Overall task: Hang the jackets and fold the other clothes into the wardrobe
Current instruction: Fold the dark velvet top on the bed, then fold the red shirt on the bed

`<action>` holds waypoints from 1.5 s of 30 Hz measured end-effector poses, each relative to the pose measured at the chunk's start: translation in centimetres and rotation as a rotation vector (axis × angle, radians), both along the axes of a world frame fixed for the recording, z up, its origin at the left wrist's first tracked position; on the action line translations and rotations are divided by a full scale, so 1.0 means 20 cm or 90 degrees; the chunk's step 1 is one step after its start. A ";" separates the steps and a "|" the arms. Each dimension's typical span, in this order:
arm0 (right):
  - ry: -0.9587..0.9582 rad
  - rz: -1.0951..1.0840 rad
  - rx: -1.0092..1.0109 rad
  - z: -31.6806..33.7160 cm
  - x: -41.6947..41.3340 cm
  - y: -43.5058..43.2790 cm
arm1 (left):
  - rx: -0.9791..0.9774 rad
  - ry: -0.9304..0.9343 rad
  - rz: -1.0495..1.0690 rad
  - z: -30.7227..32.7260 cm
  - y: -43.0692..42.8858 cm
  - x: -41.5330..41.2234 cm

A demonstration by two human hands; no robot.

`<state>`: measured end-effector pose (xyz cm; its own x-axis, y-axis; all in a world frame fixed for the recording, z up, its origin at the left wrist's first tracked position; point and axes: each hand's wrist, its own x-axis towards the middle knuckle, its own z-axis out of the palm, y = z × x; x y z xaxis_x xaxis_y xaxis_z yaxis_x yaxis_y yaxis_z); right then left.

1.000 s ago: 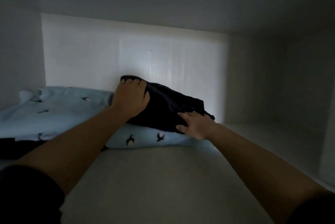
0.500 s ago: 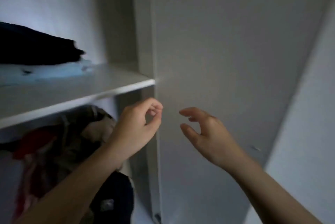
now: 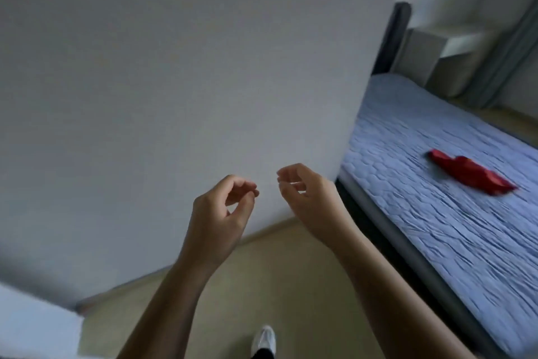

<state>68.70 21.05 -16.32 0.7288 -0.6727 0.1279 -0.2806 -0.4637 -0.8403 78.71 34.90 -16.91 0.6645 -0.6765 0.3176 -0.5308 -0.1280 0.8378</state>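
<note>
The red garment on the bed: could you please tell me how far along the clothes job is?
Done: this view shows no stored clothes, so that cannot be judged. In hand: nothing; the left hand and right hand hang loosely curled and empty before a white panel. Left: at least the red garment, lying on the bed, probably next to fetch.

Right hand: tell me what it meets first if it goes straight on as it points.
Likely the pale panel ahead; the right hand holds nothing and nothing shows between them, though depth is unclear.
</note>
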 end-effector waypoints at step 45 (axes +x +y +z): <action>0.515 -0.653 0.473 -3.33 -1.65 -4.92 | 0.555 -0.325 -0.571 -3.23 -5.99 -1.13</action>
